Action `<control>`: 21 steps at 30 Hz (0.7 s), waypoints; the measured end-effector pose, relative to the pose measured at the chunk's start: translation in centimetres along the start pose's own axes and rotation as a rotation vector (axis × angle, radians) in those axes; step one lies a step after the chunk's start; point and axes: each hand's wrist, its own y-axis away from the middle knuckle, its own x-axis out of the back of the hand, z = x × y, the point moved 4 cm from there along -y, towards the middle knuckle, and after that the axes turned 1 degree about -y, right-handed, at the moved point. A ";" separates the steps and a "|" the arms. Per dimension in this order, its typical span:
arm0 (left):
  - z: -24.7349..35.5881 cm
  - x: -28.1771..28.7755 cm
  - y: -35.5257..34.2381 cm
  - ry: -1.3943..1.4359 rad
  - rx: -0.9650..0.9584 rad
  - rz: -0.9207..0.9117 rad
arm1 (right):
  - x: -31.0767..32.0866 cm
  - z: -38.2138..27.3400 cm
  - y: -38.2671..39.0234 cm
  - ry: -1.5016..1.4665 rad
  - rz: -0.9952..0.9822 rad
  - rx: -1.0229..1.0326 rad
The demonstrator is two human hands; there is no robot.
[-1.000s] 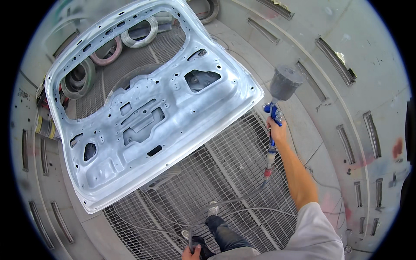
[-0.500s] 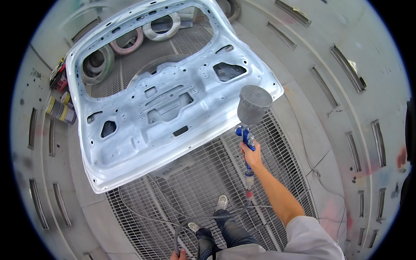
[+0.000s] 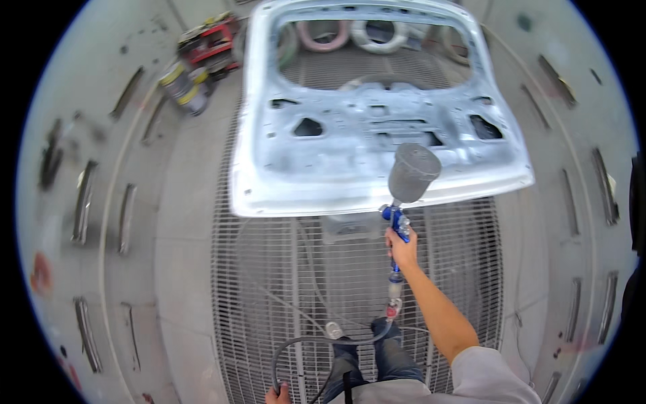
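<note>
My right hand (image 3: 404, 248) is wrapped round the handle of a blue spray gun (image 3: 397, 222), held upright. A grey paint cup (image 3: 413, 174) sits on top of the gun, overlapping the lower edge of the panel in view. From the fitting under the handle, a grey air hose (image 3: 323, 339) curves across to my left hand (image 3: 278, 394), which is closed on it at the bottom edge. Beyond the gun stands a pale, whitish car tailgate (image 3: 350, 161), its inner side showing, with a large window opening and several holes. Whether the gun touches the panel I cannot tell.
Metal floor grating (image 3: 269, 283) runs beneath me and the tailgate. At the far left stand paint cans (image 3: 183, 87) and a red rack (image 3: 217, 46). Rolls of tape or hose, including a pink ring (image 3: 323, 35), lie behind the window opening. Slotted walls curve along both sides.
My view has swung left, so the tailgate now sits further right and higher, looking straighter. The gun stays in my right hand and the hose in my left.
</note>
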 end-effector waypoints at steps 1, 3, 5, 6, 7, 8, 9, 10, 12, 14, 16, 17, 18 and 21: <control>-3.1 0.6 -0.1 0.013 0.031 0.033 | -2.2 0.3 0.3 -0.004 -0.027 -0.019; -6.8 1.4 0.1 0.046 0.079 0.063 | -6.6 0.8 1.2 -0.015 -0.091 -0.002; -9.8 2.7 1.1 0.127 0.182 0.189 | -11.7 1.1 2.6 -0.013 -0.167 -0.006; -10.4 3.2 1.7 0.153 0.234 0.235 | -13.8 1.3 3.1 -0.024 -0.174 -0.013; -10.0 4.3 2.5 0.177 0.286 0.279 | -16.0 1.2 3.8 -0.020 -0.217 -0.026; -5.2 5.9 2.6 0.365 0.362 0.252 | -17.6 0.8 4.3 -0.015 -0.248 -0.037; -7.0 6.5 3.0 0.434 0.375 0.258 | -19.8 0.0 5.2 -0.020 -0.300 -0.057; -9.6 6.9 3.2 0.505 0.385 0.257 | -21.9 -0.4 6.0 -0.042 -0.354 -0.083; -9.3 7.3 3.2 0.658 0.398 0.267 | -24.4 -1.4 6.4 -0.082 -0.448 -0.126; -8.5 7.8 3.7 0.544 0.374 0.350 | -25.6 -2.8 6.4 -0.118 -0.480 -0.108; -9.0 7.9 3.5 0.486 0.338 0.372 | -25.6 -3.5 5.2 -0.112 -0.430 -0.049; -10.1 7.5 2.9 0.488 0.315 0.356 | -24.9 -3.5 4.0 -0.121 -0.385 -0.046; -12.4 6.6 3.0 0.490 0.303 0.349 | -24.2 -4.0 3.6 -0.126 -0.363 -0.052; -16.8 3.3 1.6 0.356 0.260 0.289 | -20.3 -5.1 2.0 -0.100 -0.293 -0.013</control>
